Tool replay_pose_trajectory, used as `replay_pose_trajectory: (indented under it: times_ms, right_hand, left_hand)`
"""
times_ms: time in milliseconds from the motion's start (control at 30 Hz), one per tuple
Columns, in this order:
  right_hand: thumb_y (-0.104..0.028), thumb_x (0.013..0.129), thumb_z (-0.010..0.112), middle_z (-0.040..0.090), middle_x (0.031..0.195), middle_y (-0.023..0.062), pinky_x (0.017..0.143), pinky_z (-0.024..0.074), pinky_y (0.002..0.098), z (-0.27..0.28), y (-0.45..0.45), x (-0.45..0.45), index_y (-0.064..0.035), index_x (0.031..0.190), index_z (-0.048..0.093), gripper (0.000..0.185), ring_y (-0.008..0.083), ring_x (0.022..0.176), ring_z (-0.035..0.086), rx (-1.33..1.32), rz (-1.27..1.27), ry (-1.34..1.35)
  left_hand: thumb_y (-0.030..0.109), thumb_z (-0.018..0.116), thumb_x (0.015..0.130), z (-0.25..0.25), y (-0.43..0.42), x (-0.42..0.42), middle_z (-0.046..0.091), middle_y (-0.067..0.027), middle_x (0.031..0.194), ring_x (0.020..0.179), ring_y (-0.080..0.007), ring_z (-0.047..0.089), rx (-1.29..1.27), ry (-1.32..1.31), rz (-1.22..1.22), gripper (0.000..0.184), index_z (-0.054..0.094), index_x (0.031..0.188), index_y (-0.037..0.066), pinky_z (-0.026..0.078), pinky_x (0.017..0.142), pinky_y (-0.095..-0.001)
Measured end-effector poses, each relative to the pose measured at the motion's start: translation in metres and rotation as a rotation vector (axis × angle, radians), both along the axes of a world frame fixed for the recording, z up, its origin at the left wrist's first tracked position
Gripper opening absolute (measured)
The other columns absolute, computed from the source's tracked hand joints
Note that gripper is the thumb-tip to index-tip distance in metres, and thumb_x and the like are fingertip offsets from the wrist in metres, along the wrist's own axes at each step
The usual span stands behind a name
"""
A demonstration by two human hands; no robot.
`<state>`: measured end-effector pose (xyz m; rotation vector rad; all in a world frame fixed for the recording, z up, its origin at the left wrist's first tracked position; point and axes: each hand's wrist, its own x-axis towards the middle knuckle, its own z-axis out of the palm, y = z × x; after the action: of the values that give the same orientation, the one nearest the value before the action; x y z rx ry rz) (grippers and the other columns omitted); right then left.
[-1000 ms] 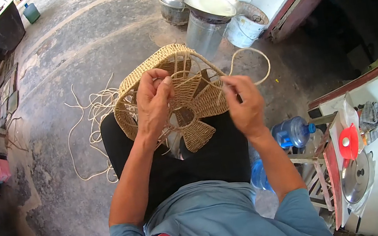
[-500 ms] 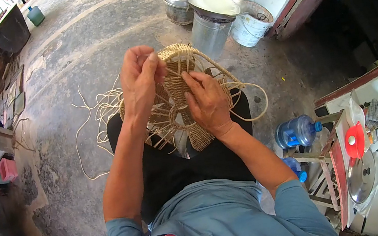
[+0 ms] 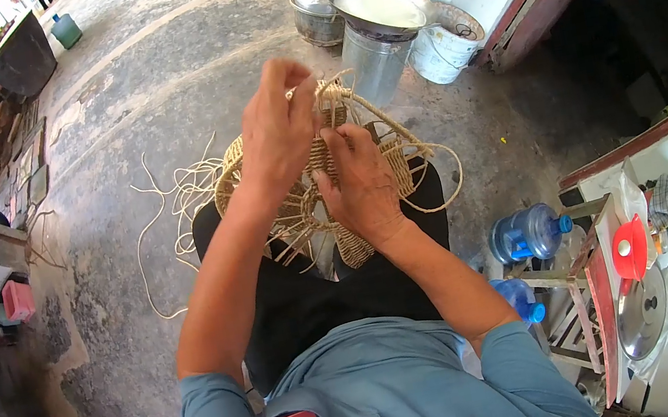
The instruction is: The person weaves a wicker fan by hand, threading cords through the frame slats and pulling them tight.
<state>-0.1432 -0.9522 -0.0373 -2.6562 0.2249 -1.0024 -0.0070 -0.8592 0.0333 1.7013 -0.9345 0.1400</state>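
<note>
A half-woven piece of tan cord (image 3: 353,245), like a round basket with spokes and woven panels, lies across my thighs. My left hand (image 3: 277,130) is over its far rim, fingers curled and a little blurred. A pale cord strand (image 3: 336,78) arcs up beside those fingertips and seems pinched in them, though the grip is partly hidden. My right hand (image 3: 363,181) grips the woven panel in the middle, thumb and fingertips pressed on the weave. Loose cord ends (image 3: 193,183) spread to the left, and a cord loop (image 3: 459,174) sticks out to the right.
Ahead stand a wide pan (image 3: 380,8) of pale liquid on a metal cylinder, a lidded pot (image 3: 316,13) and a white bucket (image 3: 448,44). At right are blue water bottles (image 3: 528,232), a wooden stand (image 3: 584,317), a red scoop (image 3: 628,248) and a metal lid (image 3: 642,314).
My left hand has moved right and slightly up, nearer my right hand. A cord strand now arcs up at the far rim. My right hand stays at the woven panel.
</note>
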Motion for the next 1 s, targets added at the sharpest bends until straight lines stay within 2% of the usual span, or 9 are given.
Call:
replay_pose_trajectory:
  times_ms: [100,200,333,433,533,633,733,833,1000]
  right_hand:
    - [-0.012,0.085,0.084,0.055,0.137,0.0189,0.099,0.0563,0.0499,-0.002,-0.002,0.002,-0.0044,0.145,0.057,0.066,0.0423,0.119,0.065,0.047,0.013,-0.026]
    - [-0.008,0.086,0.081,0.056,0.138,0.0187,0.098,0.0569,0.0497,-0.002,0.000,0.002,-0.0046,0.144,0.059,0.062,0.0431,0.121,0.064,0.096,0.006,-0.027]
    - [-0.005,0.088,0.078,0.058,0.137,0.0180,0.096,0.0584,0.0492,-0.003,-0.001,0.002,-0.0048,0.142,0.062,0.056,0.0432,0.120,0.066,0.099,-0.015,-0.046]
    - [-0.005,0.089,0.078,0.060,0.136,0.0175,0.095,0.0589,0.0490,-0.001,-0.002,0.002,-0.0053,0.141,0.064,0.053,0.0425,0.118,0.067,0.128,-0.015,-0.039]
    - [-0.006,0.089,0.079,0.060,0.135,0.0169,0.095,0.0591,0.0487,-0.005,-0.005,0.001,-0.0063,0.141,0.064,0.053,0.0421,0.118,0.068,0.108,-0.005,-0.075]
    - [-0.007,0.089,0.081,0.060,0.134,0.0162,0.095,0.0593,0.0481,0.000,-0.003,-0.001,-0.0076,0.140,0.065,0.054,0.0408,0.118,0.069,0.112,0.010,-0.087]
    - [-0.007,0.089,0.080,0.059,0.131,0.0184,0.097,0.0571,0.0494,0.000,-0.003,-0.001,-0.0055,0.141,0.063,0.055,0.0426,0.116,0.066,0.114,0.025,-0.088]
    - [-0.010,0.091,0.081,0.060,0.125,0.0157,0.095,0.0572,0.0488,0.003,0.004,0.001,-0.0077,0.139,0.066,0.050,0.0385,0.111,0.068,0.121,-0.007,-0.153]
    - [-0.014,0.093,0.082,0.063,0.107,0.0076,0.084,0.0564,0.0441,0.005,0.000,0.018,-0.0109,0.124,0.076,0.031,0.0312,0.096,0.070,0.069,0.000,-0.174]
  left_hand:
    - [0.014,0.058,0.114,-0.016,0.010,-0.027,0.074,-0.0253,0.107,0.083,-0.0468,0.077,0.213,-0.104,0.124,0.015,0.055,0.123,0.003,0.060,0.073,-0.0531]
    - [0.013,0.056,0.114,-0.036,0.002,-0.041,0.070,-0.0311,0.106,0.092,-0.0577,0.070,0.203,-0.105,0.124,0.013,0.051,0.121,0.005,0.056,0.075,-0.0599]
    - [0.007,0.058,0.110,-0.038,-0.009,-0.034,0.069,-0.0279,0.101,0.099,-0.0547,0.069,0.196,-0.001,0.137,0.014,0.050,0.122,0.005,0.054,0.079,-0.0589]
    - [0.005,0.060,0.109,-0.042,-0.013,-0.035,0.069,-0.0263,0.100,0.101,-0.0535,0.069,0.102,-0.022,0.138,0.016,0.051,0.123,0.005,0.054,0.080,-0.0570]
    - [0.005,0.061,0.109,-0.042,-0.009,-0.043,0.069,-0.0244,0.098,0.098,-0.0513,0.070,0.147,-0.066,0.199,0.016,0.052,0.123,0.005,0.055,0.079,-0.0548]
    - [0.006,0.063,0.107,-0.038,-0.002,-0.043,0.071,-0.0228,0.098,0.094,-0.0493,0.072,0.079,-0.013,0.185,0.018,0.055,0.122,0.005,0.056,0.077,-0.0544]
    - [0.005,0.065,0.104,-0.043,0.005,-0.043,0.072,-0.0220,0.099,0.091,-0.0474,0.074,0.070,-0.039,0.247,0.020,0.057,0.123,0.006,0.057,0.075,-0.0545]
    - [0.004,0.063,0.104,-0.039,0.014,-0.039,0.072,-0.0228,0.100,0.088,-0.0466,0.074,0.080,-0.216,0.315,0.021,0.059,0.124,0.007,0.057,0.074,-0.0558]
    - [0.009,0.061,0.105,-0.035,0.054,-0.011,0.074,-0.0222,0.098,0.087,-0.0450,0.075,0.312,-0.262,0.481,0.020,0.060,0.124,0.011,0.056,0.072,-0.0552]
